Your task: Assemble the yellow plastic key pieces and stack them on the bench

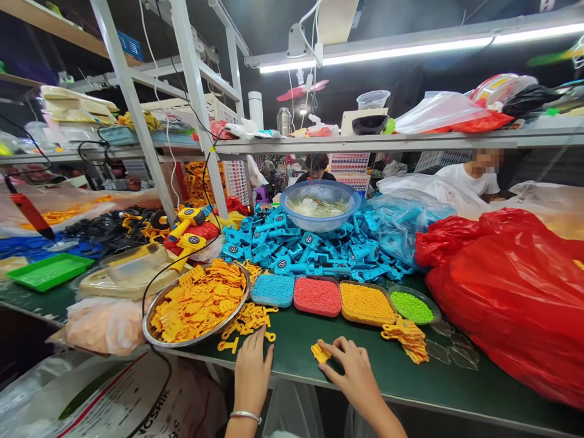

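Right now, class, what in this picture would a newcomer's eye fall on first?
Probably the huge red plastic bag bulging at the right of the green table. Next, the heap of bright blue parts in the middle, topped by a blue bowl, and the round metal bowl of yellow pieces on the left.

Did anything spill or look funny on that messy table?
Maybe! Some yellow ring-ended pieces lie scattered on the green table, beside the metal bowl. They look odd because they point every which way, but I can't tell whether they spilled. The red beads sit inside their tray.
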Tool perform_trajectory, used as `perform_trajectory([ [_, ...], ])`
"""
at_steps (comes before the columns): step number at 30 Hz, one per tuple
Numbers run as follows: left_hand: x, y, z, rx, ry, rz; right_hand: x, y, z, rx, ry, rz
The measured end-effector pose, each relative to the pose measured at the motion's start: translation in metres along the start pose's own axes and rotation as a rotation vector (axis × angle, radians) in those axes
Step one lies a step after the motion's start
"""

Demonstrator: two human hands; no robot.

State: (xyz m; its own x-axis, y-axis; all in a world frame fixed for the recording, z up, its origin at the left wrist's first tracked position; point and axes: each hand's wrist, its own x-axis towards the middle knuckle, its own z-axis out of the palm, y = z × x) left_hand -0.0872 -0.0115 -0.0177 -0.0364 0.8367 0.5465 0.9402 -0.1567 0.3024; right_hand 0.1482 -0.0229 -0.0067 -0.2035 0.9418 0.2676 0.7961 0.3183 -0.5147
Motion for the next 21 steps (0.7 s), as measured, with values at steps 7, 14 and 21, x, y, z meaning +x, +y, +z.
perform_trajectory([
  [7, 0.005, 0.011, -0.005, -0.078, -0.188, 0.129, -0.001, 0.005, -0.003, 0.092, -0.017, 0.007],
  [14, 0.016, 0.050, -0.004, -0.049, -0.317, 0.096, -0.001, 0.001, -0.004, 0.064, 0.049, -0.006],
  [21, 0.024, 0.072, -0.004, -0.441, -0.385, -0.032, -0.001, 0.002, 0.000, 0.027, 0.114, 0.010],
])
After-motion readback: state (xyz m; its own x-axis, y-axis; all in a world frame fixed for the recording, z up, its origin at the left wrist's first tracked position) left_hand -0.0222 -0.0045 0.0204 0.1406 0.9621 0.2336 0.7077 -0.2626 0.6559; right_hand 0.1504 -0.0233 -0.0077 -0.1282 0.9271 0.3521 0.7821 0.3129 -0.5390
